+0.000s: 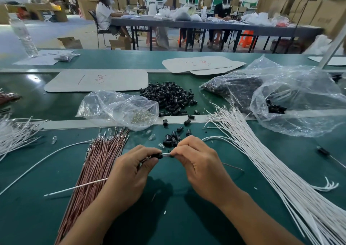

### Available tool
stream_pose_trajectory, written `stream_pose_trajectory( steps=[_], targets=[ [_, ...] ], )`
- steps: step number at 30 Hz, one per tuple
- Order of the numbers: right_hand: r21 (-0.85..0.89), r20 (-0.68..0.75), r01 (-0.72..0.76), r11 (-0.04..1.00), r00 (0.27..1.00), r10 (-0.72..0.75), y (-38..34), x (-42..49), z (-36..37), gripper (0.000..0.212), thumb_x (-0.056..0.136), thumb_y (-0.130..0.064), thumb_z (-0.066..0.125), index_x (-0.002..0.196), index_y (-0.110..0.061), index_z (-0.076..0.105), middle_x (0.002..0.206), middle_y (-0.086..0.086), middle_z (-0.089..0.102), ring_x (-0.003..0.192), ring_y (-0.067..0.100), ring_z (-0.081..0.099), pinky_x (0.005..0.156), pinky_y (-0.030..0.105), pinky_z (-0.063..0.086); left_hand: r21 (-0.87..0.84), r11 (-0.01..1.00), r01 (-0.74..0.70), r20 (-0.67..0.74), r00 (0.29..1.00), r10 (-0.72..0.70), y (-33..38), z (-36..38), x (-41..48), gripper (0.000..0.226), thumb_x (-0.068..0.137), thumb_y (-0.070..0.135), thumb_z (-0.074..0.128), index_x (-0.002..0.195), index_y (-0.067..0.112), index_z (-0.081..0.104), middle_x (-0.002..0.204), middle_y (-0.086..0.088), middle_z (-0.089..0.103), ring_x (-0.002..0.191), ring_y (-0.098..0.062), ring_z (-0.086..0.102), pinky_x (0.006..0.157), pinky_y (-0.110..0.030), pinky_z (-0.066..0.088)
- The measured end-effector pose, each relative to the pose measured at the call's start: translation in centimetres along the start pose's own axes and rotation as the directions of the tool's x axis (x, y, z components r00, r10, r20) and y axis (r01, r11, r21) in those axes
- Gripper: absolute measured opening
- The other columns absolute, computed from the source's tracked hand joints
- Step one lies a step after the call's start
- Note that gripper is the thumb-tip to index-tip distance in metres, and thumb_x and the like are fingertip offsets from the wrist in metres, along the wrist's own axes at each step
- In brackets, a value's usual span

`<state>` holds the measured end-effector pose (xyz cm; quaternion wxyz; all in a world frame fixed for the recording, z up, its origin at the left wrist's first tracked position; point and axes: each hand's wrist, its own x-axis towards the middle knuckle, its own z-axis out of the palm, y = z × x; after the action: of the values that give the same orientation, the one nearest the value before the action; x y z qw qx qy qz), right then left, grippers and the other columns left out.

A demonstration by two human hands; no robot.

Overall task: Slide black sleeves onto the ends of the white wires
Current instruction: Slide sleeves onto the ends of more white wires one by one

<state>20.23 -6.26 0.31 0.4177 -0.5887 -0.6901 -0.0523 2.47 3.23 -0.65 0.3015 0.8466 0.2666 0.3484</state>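
Sleeving under way, near centre of table (168, 216): black sleeve (156, 156) pinched in left hand (131, 169) fingers; white wire (166, 153) end, pinched in right hand (196, 160), seemingly at sleeve mouth. Outstanding: wire bundle (262, 160) right, sleeve pile (168, 98) far.

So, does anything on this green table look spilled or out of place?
Yes. Small black plastic sleeves lie scattered outside their pile, across the grey strip. One thin white wire lies crosswise over the bundle of brown wires, apart from the big white bundle.
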Motion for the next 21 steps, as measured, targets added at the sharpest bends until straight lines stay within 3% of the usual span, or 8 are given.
stream_pose_trajectory(
  steps=[8,16,21],
  targets=[
    [-0.026,0.011,0.018,0.999,1.000,-0.018,0.2,-0.2,0.4,0.009,0.095,-0.004,0.065,0.098,-0.003,0.073,0.093,0.006,0.063,0.083,0.021,0.059,0.071,0.036,0.053,-0.001,1.000,-0.010,0.027,1.000,0.010,0.1,0.0,0.0,0.023,0.087,0.013,0.065,0.105,0.026,0.069,0.088,0.013,0.066,0.081,-0.012,0.063,0.071,-0.037,0.051],
    [0.029,0.002,0.060,0.998,0.998,-0.060,0.1,-0.4,1.2,0.009,0.097,-0.006,0.063,0.097,-0.006,0.072,0.091,0.004,0.064,0.082,0.023,0.059,0.074,0.036,0.051,0.001,1.000,-0.014,0.059,0.998,0.014,0.0,0.4,-0.2,0.025,0.087,0.013,0.065,0.103,0.033,0.068,0.093,0.019,0.065,0.088,-0.006,0.064,0.075,-0.023,0.050],
    [0.120,-0.046,-0.008,0.993,0.999,0.013,0.3,-0.7,1.1,0.003,0.094,-0.011,0.067,0.095,-0.012,0.070,0.091,-0.003,0.066,0.084,0.016,0.062,0.075,0.032,0.052,-0.034,0.999,0.025,0.008,1.000,-0.025,-0.2,0.5,-0.3,0.022,0.085,0.014,0.069,0.099,0.030,0.070,0.091,0.020,0.069,0.085,-0.003,0.066,0.072,-0.019,0.050]
  ],
)
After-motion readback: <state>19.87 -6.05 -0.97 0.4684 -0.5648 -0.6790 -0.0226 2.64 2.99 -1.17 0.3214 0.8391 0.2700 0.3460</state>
